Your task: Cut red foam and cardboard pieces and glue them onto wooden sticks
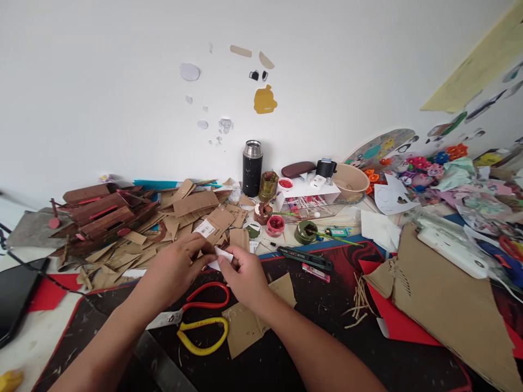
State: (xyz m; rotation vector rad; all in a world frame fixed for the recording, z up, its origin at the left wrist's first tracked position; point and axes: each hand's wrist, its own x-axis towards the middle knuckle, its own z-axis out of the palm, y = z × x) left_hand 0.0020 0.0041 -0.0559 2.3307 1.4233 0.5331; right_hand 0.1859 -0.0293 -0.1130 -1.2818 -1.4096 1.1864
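Observation:
A small piece of white paper (223, 254) is held between my two hands above the dark mat. My left hand (183, 261) pinches its left side with thumb and fingers. On the right side, my right hand (243, 272) grips it with the thumb on top. Fingers cover much of the paper, so its full shape is hidden. Just below the hands lie scissors (204, 336) with one red and one yellow handle loop, blades pointing left under my left forearm. A flat cardboard piece (245, 329) rests partly beneath my right wrist.
Cardboard scraps (110, 256) and brown model pieces (102, 212) pile up at left. Open paint jars (275, 225), a black flask (252, 173) and a green utility knife (304, 257) lie beyond my hands. A large cardboard sheet (445, 305) covers the right; a metal ruler (163, 365) lies in front.

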